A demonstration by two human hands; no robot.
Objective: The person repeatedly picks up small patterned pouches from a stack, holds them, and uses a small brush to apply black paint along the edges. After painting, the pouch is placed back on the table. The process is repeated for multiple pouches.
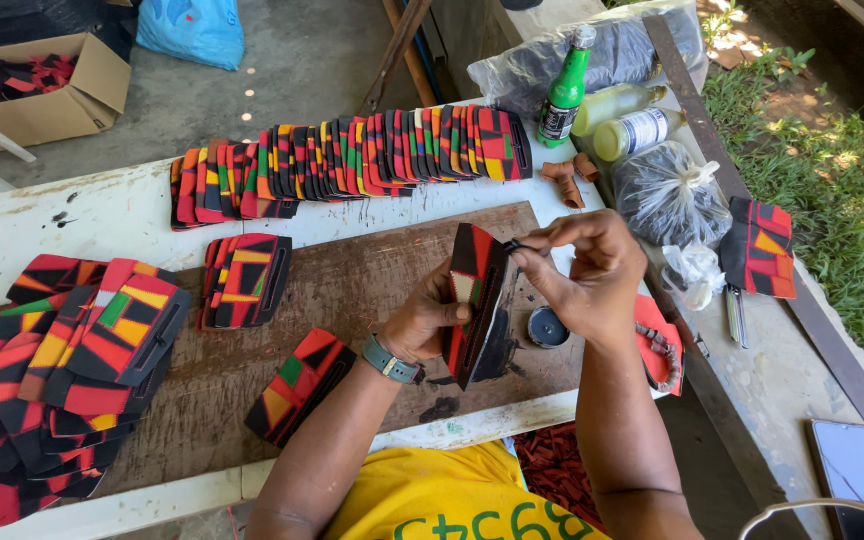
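**Fitting the Black Strap to the Patterned Pouch**

Your left hand (430, 318) is closed around 1 patterned pouch (479, 305), red, black and orange, held on edge above the brown wooden board (352, 290) near its right end. Your thumb lies across the near face and your fingers wrap behind it. Your right hand (587, 270) has thumb and forefinger pressed together on the end of a thin black strap (518, 245) at the pouch's upper corner.

1. Keep the pouch upright and firm in your left hand so the top edge stays facing you. A loose hold would likely let the piece twist as you pull.
2. Hold the strap close to its tip. A short pinch gives better control at the corner.
3. Draw the strap in line with the pouch edge, not across it. A sideways pull could, in my judgement, crease the fabric.
4. Keep both wrists above the board, apart from the small round tin (549, 326) lying just below your right hand.

Finished-looking pieces stand near you: a long fanned row (352, 160) at the far side of the white table (72, 215), a short stack (245, 281) on the board, 1 single piece (299, 385) beside your left forearm, and a large heap (52, 370) at the left. A green bottle (563, 90) and tied plastic bags (667, 195) stand to the right, well apart from your hands.
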